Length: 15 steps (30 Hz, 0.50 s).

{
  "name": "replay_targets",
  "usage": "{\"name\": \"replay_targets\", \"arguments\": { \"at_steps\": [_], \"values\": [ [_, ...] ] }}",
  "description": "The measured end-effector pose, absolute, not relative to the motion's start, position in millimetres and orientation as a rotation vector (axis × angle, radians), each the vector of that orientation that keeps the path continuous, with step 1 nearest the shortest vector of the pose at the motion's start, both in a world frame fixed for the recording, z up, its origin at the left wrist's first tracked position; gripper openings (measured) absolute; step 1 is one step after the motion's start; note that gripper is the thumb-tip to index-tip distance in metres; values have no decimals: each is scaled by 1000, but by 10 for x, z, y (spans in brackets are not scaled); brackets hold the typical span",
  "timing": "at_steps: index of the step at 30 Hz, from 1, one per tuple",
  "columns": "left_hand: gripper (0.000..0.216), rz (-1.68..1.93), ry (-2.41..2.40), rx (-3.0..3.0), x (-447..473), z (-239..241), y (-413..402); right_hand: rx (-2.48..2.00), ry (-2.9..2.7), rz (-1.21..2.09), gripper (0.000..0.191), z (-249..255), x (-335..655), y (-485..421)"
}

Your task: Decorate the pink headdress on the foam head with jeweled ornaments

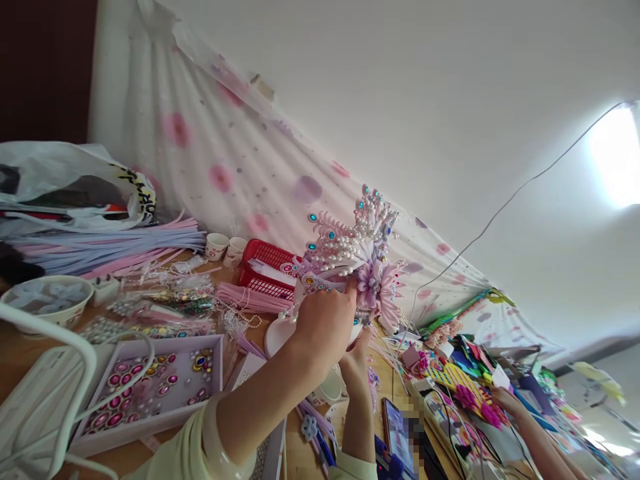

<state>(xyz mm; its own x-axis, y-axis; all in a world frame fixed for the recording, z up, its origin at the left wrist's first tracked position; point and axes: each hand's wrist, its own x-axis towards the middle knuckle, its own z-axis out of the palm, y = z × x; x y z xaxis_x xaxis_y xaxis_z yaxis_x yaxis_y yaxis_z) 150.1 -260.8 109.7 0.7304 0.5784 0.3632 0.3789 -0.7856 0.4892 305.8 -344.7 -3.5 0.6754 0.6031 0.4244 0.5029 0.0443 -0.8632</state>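
Note:
A beaded headdress (345, 257) in pink, white and lilac, with pearl strands, teal gems and a purple flower (371, 283), is held up before me over the table. My left hand (327, 317) is closed at its lower front, one finger pressing beside the purple flower. From underneath, my right hand (357, 348) grips the lower edge; its fingertips are partly hidden behind the headdress and my left hand. Below my wrists stands a pale cup (330, 387), partly covered by my right arm.
A gem tray (200, 393), bowl (75, 313), foam strips (135, 243), paper cups (217, 247) and a red basket (250, 273) lie leftward. A white lamp arm (85, 353) crosses the lower left. Rightward are a phone (397, 427) and another person's hand (506, 402) at colourful crafts.

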Motion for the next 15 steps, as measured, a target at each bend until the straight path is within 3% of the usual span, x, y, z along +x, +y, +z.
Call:
{"name": "replay_targets", "arguments": {
  "at_steps": [5,8,12,15],
  "values": [
    [53,786,626,2405,1327,1104,-2581,-1596,-935,88,62,-54,3089,-3441],
    [43,806,651,2334,1216,1071,-2647,-1595,-934,95,59,-60,3094,-3447],
    [29,658,615,2358,1151,1048,-2754,-1590,-933,92,54,-52,3075,-3458],
    [29,538,567,2403,1086,1066,-2805,-1584,-936,108,62,-52,3075,-3457]
  ]
}}
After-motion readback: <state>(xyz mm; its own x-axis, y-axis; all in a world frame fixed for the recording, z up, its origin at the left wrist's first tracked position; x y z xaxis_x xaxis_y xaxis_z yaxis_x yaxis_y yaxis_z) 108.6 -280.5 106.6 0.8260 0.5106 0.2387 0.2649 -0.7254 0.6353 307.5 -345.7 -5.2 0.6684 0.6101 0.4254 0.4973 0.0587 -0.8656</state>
